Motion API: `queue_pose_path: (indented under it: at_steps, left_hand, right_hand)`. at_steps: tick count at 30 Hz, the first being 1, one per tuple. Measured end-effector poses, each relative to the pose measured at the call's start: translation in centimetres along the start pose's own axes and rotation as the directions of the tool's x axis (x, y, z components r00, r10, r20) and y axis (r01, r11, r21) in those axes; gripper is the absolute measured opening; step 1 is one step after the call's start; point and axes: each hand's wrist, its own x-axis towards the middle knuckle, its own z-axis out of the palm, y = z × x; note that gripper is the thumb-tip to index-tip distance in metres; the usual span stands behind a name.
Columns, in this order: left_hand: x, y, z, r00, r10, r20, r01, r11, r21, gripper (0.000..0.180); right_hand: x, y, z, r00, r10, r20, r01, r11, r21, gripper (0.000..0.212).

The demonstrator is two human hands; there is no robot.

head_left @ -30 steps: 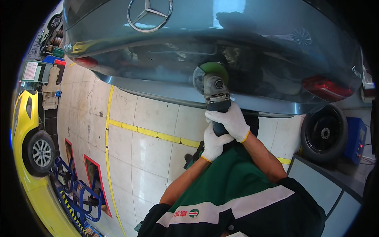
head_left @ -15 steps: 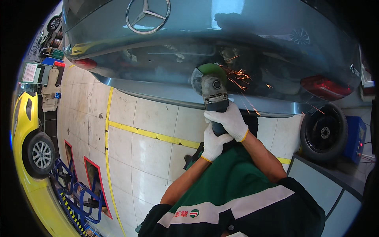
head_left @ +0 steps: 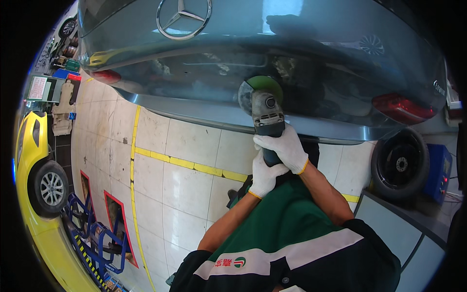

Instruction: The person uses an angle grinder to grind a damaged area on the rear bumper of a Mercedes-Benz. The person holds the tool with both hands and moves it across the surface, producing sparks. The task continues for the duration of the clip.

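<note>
An angle grinder (head_left: 268,119) with a green disc (head_left: 267,86) and a guard points away from me at the rear of a grey-blue car (head_left: 233,44). My right hand (head_left: 286,148), in a white knitted glove, is closed round its body just behind the head. Lower down, my left hand (head_left: 266,175), gloved alike, grips the rear of the handle. Patches of bared or scuffed paint (head_left: 283,66) show on the panel beyond the disc. Whether the disc touches the panel, I cannot tell; no sparks show.
A red tail light (head_left: 404,108) sits right of the disc. A loose wheel (head_left: 400,158) stands by a blue machine (head_left: 437,170) at the right. To the left are a yellow car (head_left: 31,146), a blue metal frame (head_left: 104,238) and yellow-lined floor tiles (head_left: 185,187).
Orange sparks that flew rightward from the disc have gone. The grinder's head has shifted slightly right, while both hands keep their hold.
</note>
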Motion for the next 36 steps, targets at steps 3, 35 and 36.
queue_pose_path:
  at_steps: [3,35,36]
  left_hand:
    - [-0.04,-0.10,-0.17,1.000,-0.008,0.007,0.008,1.000,-0.020,0.061]
    - [-0.06,0.36,0.13,1.000,0.015,0.005,-0.016,1.000,0.015,0.061]
    - [-0.07,0.30,0.20,1.000,0.013,0.003,-0.013,1.000,0.000,0.061]
  right_hand:
    - [0.19,0.29,0.25,1.000,-0.003,-0.002,0.003,1.000,0.005,0.020]
    - [-0.09,-0.20,-0.18,0.996,0.089,0.010,-0.090,0.995,0.049,0.039]
    - [-0.15,-0.25,-0.10,0.998,0.062,0.004,-0.062,0.997,0.034,0.032]
